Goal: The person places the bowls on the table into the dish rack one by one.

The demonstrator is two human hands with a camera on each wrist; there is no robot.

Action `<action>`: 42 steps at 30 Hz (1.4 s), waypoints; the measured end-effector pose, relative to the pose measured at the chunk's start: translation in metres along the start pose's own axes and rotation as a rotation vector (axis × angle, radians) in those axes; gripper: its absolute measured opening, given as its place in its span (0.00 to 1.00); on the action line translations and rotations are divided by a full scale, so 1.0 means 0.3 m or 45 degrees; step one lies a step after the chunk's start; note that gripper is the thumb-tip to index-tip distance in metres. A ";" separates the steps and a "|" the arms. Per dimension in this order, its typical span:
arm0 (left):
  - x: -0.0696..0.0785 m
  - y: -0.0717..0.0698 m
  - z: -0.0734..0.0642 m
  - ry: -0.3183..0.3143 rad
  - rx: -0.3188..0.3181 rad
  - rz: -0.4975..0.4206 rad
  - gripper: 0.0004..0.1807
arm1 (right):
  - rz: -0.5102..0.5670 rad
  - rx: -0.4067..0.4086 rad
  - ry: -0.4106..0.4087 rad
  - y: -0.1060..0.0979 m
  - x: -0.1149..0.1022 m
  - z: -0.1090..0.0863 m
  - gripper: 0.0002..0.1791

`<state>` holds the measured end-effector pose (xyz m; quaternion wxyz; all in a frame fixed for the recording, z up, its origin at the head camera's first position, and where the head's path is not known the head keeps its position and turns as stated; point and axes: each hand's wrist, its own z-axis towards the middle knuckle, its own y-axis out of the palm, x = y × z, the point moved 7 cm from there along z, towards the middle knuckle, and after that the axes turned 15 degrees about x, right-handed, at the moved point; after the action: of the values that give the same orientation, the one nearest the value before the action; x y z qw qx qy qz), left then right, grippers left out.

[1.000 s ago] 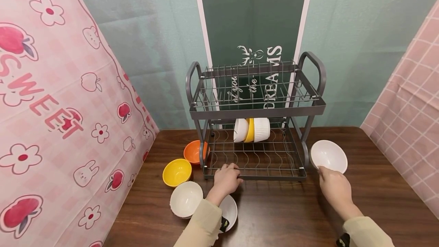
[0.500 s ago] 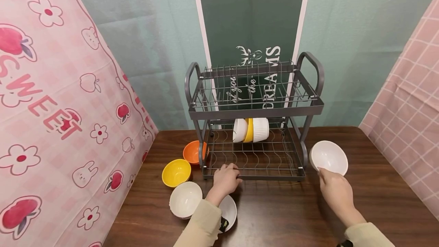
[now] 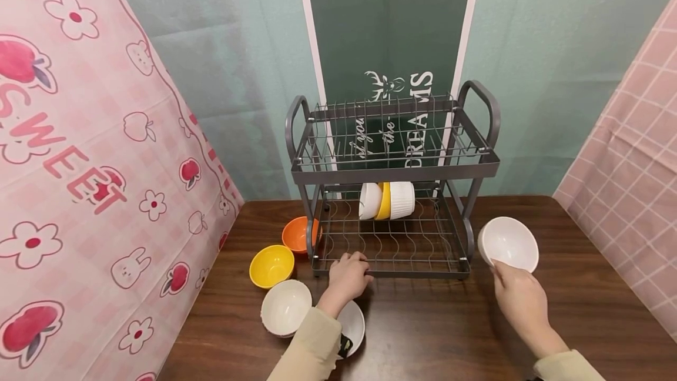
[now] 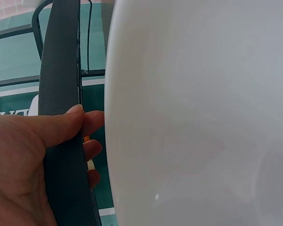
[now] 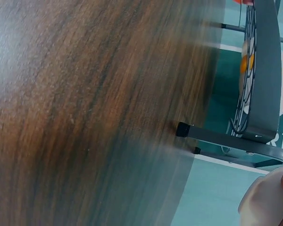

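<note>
My left hand [image 3: 349,278] grips the front rail of a dark grey two-tier dish rack [image 3: 394,176]. In the left wrist view its thumb lies in front of the rail [image 4: 61,70], with the fingers curled behind. To the right of the rack, my right hand [image 3: 520,301] pinches the near rim of a white bowl [image 3: 509,243], tilted with its inside toward me. At the right wrist view's lower corner, only part of that bowl [image 5: 264,202] and some fingers show. Another white bowl [image 3: 355,323] sits under my left wrist, partly hidden by the sleeve.
Left of the rack stand an orange bowl [image 3: 296,234], a yellow bowl [image 3: 272,266] and a cream bowl [image 3: 287,308]. On the lower tier, a white bowl [image 3: 369,201], a yellow bowl [image 3: 384,201] and a ribbed white bowl [image 3: 403,200] lie nested sideways. Curtains surround the wooden table [image 3: 423,334].
My right hand has shifted very slightly right, carrying the white bowl with it. The left hand keeps its hold on the rack's rail, and the other bowls stay in place.
</note>
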<state>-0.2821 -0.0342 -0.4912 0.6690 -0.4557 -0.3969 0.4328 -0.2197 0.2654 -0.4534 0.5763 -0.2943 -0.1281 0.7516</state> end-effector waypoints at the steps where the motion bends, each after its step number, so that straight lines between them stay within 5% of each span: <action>1: 0.000 0.000 0.000 0.000 0.001 0.001 0.10 | 0.001 0.001 0.002 -0.004 -0.002 0.001 0.07; 42: 0.003 -0.013 -0.005 0.023 0.045 0.026 0.10 | 0.120 0.252 -0.171 -0.070 -0.139 0.023 0.11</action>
<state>-0.2797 -0.0347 -0.4878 0.6760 -0.4517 -0.3784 0.4424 -0.2004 0.2333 -0.4246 0.5568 -0.1908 -0.0777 0.8047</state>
